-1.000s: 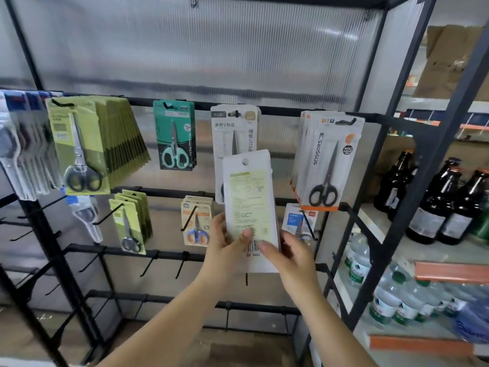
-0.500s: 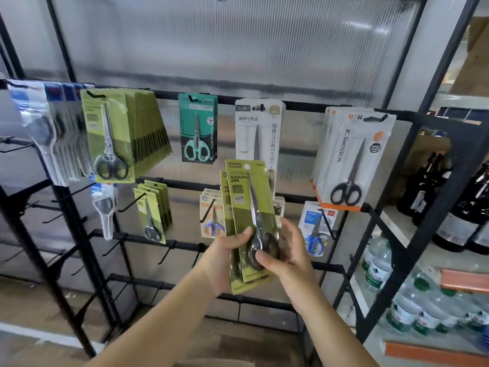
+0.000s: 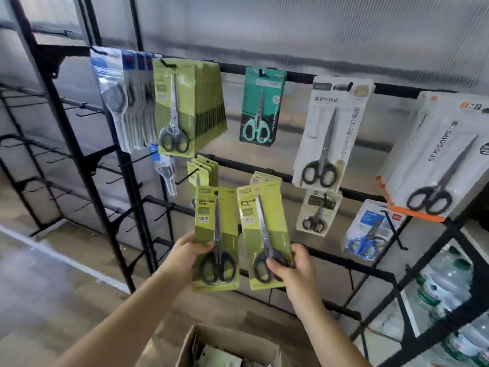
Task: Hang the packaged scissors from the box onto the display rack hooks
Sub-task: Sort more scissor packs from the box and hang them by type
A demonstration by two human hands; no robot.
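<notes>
Two green scissor packs sit side by side at centre frame, in front of the display rack [image 3: 304,165]. The left hand [image 3: 185,256] grips the left pack [image 3: 215,234], the right hand [image 3: 296,271] pinches the right pack [image 3: 264,234]. Both cards show black-handled scissors, with "SCISSORS" and "GRIP" printed on them. The cardboard box [image 3: 227,345] sits open at bottom centre.

my left hand [image 3: 188,254] is bare. so is my right hand [image 3: 296,271]. both forearms show no sleeves, rings or watch.
</notes>
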